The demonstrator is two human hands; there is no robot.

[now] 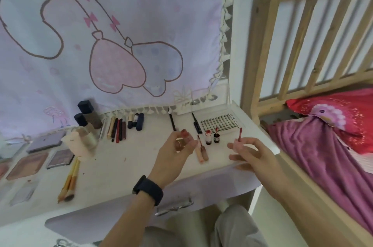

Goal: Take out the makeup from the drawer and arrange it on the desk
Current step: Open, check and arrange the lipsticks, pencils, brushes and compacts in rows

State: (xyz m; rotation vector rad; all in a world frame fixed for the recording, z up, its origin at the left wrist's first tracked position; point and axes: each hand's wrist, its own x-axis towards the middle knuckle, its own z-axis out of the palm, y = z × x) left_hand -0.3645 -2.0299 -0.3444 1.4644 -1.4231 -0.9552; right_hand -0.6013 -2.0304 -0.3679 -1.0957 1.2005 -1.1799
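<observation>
The right hand [249,152] pinched a pale pink lip-gloss tube [238,143] upright at 3 o'clock on the white bench [125,168]. Whether the tube's red tip was a cap or a bare applicator could not be told. If bare, a brush against the bench top or the fingers would probably have left a red smear. That hand hung near the bench's right edge, so a slipped tube could have dropped toward the bed with the purple cover [323,156].

The left hand [175,150] was curled round a small round amber-tinted piece [179,144] near the centre. Just beyond both hands, toward 1 o'clock, a small red-filled bottle [208,139] and a small dark-filled bottle [216,137] stood upright side by side. A careless sweep could have toppled them onto the two pink tubes [202,151] lying just beside them.

A clear plastic tray [220,123] at 1 o'clock held rows of dark lash clusters. A clear glass bottle [88,137] at 10 o'clock looked pale inside, its level unclear. At 6 o'clock, below the bench edge, the drawer's metal handle [173,205] showed, but the drawer's inside did not.
</observation>
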